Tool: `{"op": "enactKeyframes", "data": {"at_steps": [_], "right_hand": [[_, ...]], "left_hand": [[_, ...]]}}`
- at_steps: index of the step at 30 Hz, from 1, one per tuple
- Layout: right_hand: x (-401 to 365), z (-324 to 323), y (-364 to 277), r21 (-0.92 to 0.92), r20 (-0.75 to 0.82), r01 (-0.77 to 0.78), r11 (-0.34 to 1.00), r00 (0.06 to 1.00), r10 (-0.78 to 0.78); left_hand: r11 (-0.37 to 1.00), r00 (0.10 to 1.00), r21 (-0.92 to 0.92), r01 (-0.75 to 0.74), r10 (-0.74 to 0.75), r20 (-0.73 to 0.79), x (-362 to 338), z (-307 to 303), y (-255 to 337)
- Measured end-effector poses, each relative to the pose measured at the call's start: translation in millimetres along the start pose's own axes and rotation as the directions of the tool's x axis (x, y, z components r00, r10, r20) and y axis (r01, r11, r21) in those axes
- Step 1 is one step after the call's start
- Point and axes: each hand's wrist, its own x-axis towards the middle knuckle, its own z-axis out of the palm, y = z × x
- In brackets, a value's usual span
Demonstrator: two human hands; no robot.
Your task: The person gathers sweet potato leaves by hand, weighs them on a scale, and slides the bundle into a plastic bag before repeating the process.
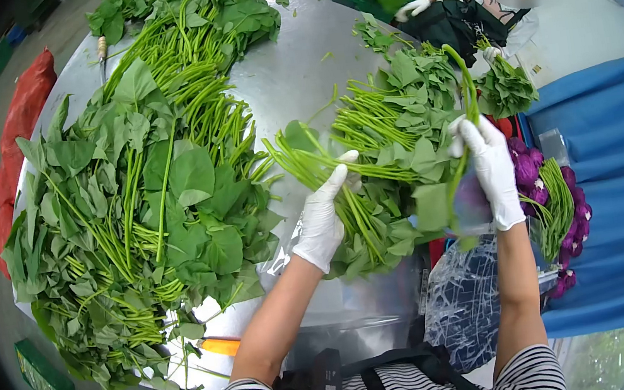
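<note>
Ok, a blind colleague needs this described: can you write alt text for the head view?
A person's white-gloved left hand grips green stems over a metal table; the gloved right hand holds long stems. A big heap of leafy greens lies at left, with another person at upper right.

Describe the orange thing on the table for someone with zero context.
Find the metal table with its heap of leafy greens. At the table's near edge, look between the heap's bottom end and the wearer's left forearm: the orange object, possibly a handle, lies there. Its bright orange stands out against green leaves and silvery metal.
</note>
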Motion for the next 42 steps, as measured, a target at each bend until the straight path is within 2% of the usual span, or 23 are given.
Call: {"op": "enactKeyframes", "data": {"at_steps": [1, 3, 5, 7, 8, 9, 10, 11, 14, 16, 17, 19, 23, 25, 29, 31, 33, 35, 37, 38, 39, 41, 42], "right_hand": [[0, -4, -4, -0.054, -0.062, 0.046, 0.997, 0.997, -0.049], [-2, -12, -13, -0.165, -0.112, -0.002, 0.986, 0.994, -0.017], [-4, -7, -17, -0.211, -0.104, 0.017, 0.977, 0.994, -0.04], [-8, 10, -21, -0.307, -0.05, 0.034, 0.951, 0.997, -0.052], [-11, 23, -24, -0.257, -0.021, 0.083, 0.963, 0.996, -0.091], [-12, 31, -16, -0.239, 0.084, 0.159, 0.958, 0.986, -0.143], [-17, 41, -28, -0.186, 0.185, 0.003, 0.983, 0.982, 0.032], [-19, 48, -27, -0.219, 0.255, -0.036, 0.975, 0.962, 0.093], [-23, 65, -16, -0.211, 0.331, 0.058, 0.976, 0.944, 0.015], [-21, 66, -7, -0.12, 0.404, -0.099, 0.988, 0.904, 0.14], [-20, 65, -7, -0.123, 0.405, -0.098, 0.988, 0.903, 0.14], [-19, 62, -7, -0.036, 0.415, -0.248, 0.968, 0.877, 0.24], [-19, 62, 0, -0.038, 0.453, -0.29, 0.956, 0.848, 0.275], [-19, 64, 2, -0.091, 0.456, -0.201, 0.975, 0.863, 0.22], [-19, 57, -7, -0.165, 0.484, -0.189, 0.968, 0.84, 0.246], [-15, 45, -12, -0.25, 0.447, -0.091, 0.964, 0.872, 0.198], [-2, 27, -11, -0.378, 0.434, 0.072, 0.923, 0.895, 0.108], [12, 7, -18, -0.431, 0.48, 0.097, 0.897, 0.867, 0.136], [28, -6, -14, -0.384, 0.537, 0.162, 0.909, 0.84, 0.077], [34, -13, -18, -0.433, 0.533, 0.141, 0.89, 0.836, 0.127], [40, -18, -23, -0.493, 0.523, 0.053, 0.868, 0.816, 0.247], [44, -22, -27, -0.421, 0.561, 0.122, 0.899, 0.814, 0.152], [46, -24, -27, -0.421, 0.56, 0.123, 0.899, 0.814, 0.151]], "left_hand": [[1.0, 0.999, 0.014, -0.022, 0.022, 0.023, -1, -1, 1], [0.999, 0.998, 0.03, -0.045, 0.043, 0.046, -3, -4, 3], [0.995, 0.987, 0.074, -0.066, 0.054, 0.153, -3, -6, 4], [0.988, 0.984, 0.129, -0.087, 0.065, 0.163, -6, -1, 4], [0.978, 0.982, 0.179, -0.112, 0.08, 0.174, -8, 2, 5], [0.977, 0.982, 0.181, -0.11, 0.078, 0.175, -9, 4, 5], [0.977, 0.978, 0.189, -0.096, 0.056, 0.203, -10, 5, 5], [0.977, 0.973, 0.196, -0.083, 0.036, 0.23, -12, 6, 5], [0.981, 0.985, 0.177, -0.077, 0.047, 0.169, -14, 8, 0], [0.988, 0.99, 0.137, -0.072, 0.054, 0.132, -17, 14, 2], [0.988, 0.99, 0.134, -0.073, 0.055, 0.131, -16, 12, 3], [0.985, 0.997, 0.168, -0.039, 0.027, 0.071, -14, 8, 3], [0.972, 0.998, 0.225, -0.066, 0.061, 0.03, -16, 15, 5], [0.95, 0.989, 0.278, -0.144, 0.131, 0.062, -18, 22, 6], [0.925, 0.986, 0.342, -0.165, 0.143, 0.09, -13, 18, 8], [0.937, 0.999, 0.347, -0.049, 0.045, 0.021, -13, 16, 15], [0.952, 0.999, 0.303, -0.041, 0.036, 0.023, -6, 4, 16], [0.957, 0.992, 0.281, 0.076, -0.101, 0.075, -2, -5, 24], [0.943, 0.989, 0.32, 0.087, -0.12, 0.084, -1, -4, 31], [0.931, 0.981, 0.354, 0.093, -0.146, 0.125, 0, -3, 33], [0.917, 0.971, 0.387, 0.099, -0.173, 0.163, 0, -2, 34], [0.908, 0.965, 0.407, 0.099, -0.187, 0.181, 0, 5, 38], [0.908, 0.967, 0.408, 0.09, -0.179, 0.183, 0, 6, 39]]}}
